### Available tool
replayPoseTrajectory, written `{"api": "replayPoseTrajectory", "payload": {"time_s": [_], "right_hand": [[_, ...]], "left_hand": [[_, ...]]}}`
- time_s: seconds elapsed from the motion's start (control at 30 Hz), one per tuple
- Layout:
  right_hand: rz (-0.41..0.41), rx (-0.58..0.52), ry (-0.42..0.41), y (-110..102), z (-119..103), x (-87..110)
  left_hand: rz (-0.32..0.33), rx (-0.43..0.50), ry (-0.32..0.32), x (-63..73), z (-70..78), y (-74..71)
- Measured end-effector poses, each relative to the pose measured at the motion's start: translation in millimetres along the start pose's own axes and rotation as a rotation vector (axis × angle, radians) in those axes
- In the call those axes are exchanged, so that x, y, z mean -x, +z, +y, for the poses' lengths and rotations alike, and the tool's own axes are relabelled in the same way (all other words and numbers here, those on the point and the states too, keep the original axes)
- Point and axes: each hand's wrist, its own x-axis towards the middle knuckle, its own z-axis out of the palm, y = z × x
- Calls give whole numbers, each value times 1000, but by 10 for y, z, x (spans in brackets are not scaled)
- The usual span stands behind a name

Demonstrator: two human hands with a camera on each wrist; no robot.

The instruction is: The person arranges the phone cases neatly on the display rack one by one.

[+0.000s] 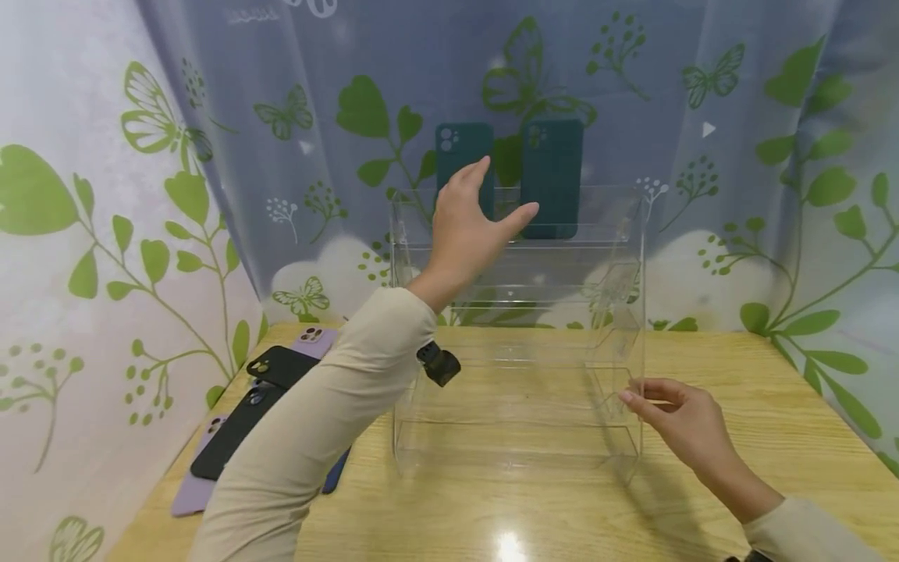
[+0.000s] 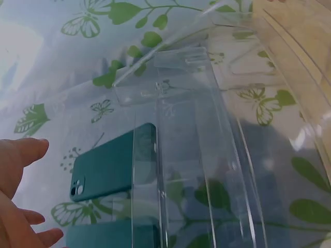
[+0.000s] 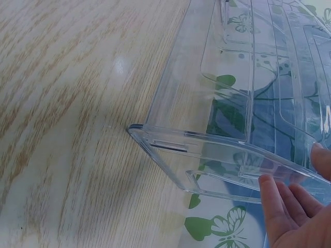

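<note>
A clear tiered acrylic display rack (image 1: pixel 516 355) stands on the wooden table. Two dark green phone cases stand upright in its top tier: the right case (image 1: pixel 551 176) shows whole, while the left case (image 1: pixel 463 140) is partly covered by my left hand (image 1: pixel 467 215). That hand is raised in front of the top tier, thumb and fingers spread apart, with nothing between them. In the left wrist view, a gap separates the fingers from the nearer green case (image 2: pixel 111 163). My right hand (image 1: pixel 691 425) pinches the rack's right side panel (image 3: pixel 227 139) between thumb and fingers.
At the table's left lie overlapping phone cases, among them a black case (image 1: pixel 235 433), another black case (image 1: pixel 281 365) and a purple case (image 1: pixel 190 496). My left sleeve (image 1: pixel 337 414) hides part of them. A leaf-patterned curtain (image 1: pixel 316 226) hangs behind the table (image 1: pixel 758 398).
</note>
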Motion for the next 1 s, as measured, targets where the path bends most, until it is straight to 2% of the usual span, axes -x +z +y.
{"api": "replayPoseTrajectory", "payload": {"time_s": [0.3, 0.57, 0.73, 1.0], "right_hand": [[6, 18, -1, -4, -6, -4], [-3, 12, 7, -5, -7, -7], [-1, 16, 5, -16, -11, -17], [-8, 11, 3, 5, 10, -12]], "left_hand": [[-3, -17, 3, 247, -357, -347], [0, -23, -42, 557, -804, -598], [-21, -19, -121, 782, -1134, -730], [-102, -50, -344, 1195, -1648, -914]]}}
